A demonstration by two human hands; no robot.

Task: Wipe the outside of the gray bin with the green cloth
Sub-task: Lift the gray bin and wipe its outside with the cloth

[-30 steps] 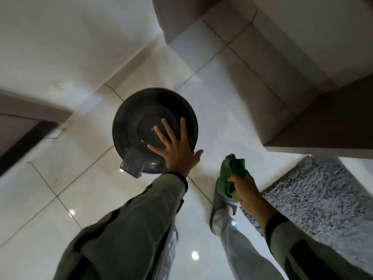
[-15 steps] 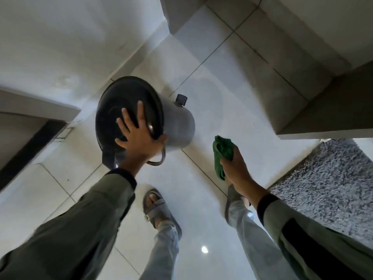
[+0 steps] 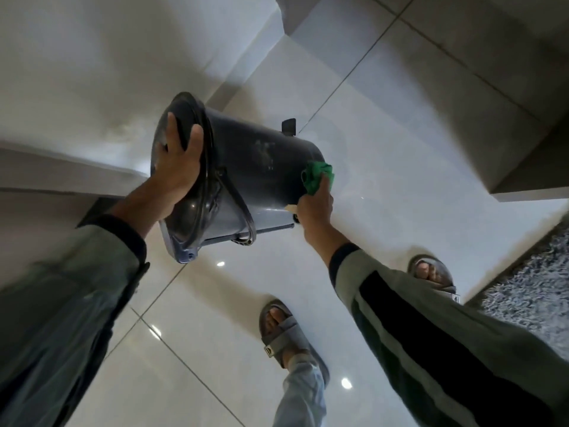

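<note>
The gray bin (image 3: 258, 171) is a round pedal bin with a dark lid, tipped far over toward me so its side faces up. My left hand (image 3: 175, 167) is spread over the lid and grips it, holding the bin tilted. My right hand (image 3: 315, 208) clutches the bunched green cloth (image 3: 317, 177) and presses it against the bin's side near the base. A pale smudge shows on the bin wall left of the cloth. The pedal (image 3: 288, 126) sticks out at the bin's far bottom edge.
Glossy white floor tiles lie all around. My two sandalled feet (image 3: 283, 331) stand below the bin. A shaggy gray rug (image 3: 529, 291) lies at the right. White walls and a cabinet base (image 3: 532, 192) close in at left, back and right.
The bin has been tipped further toward me under my left hand. My right hand has moved up and left, bringing the cloth from the air onto the bin's side.
</note>
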